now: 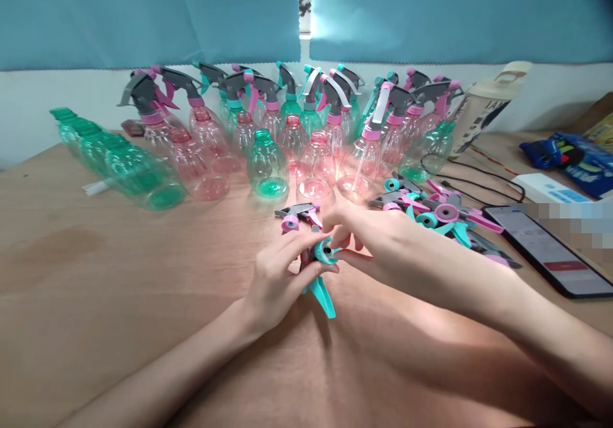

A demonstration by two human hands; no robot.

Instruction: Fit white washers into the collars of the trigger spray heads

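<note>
My left hand [280, 271] is closed around a trigger spray head [320, 292] with a grey body, a turquoise trigger and a turquoise collar. The collar's round opening faces up toward me, and the trigger points down toward the table. At the collar, my right hand [371, 236] has its fingers bent together, touching the rim or opening. Whatever is between those fingertips is hidden. Just behind my hands lies another spray head [297, 214] with a pink collar and pink trigger.
Behind stand several clear green bottles [268, 169] and pink bottles [316, 169], some topped with spray heads. Loose spray heads [446, 213] lie in a pile at right, beside a phone [558, 249], a black cable [498, 182] and a tall shaker bottle [486, 112].
</note>
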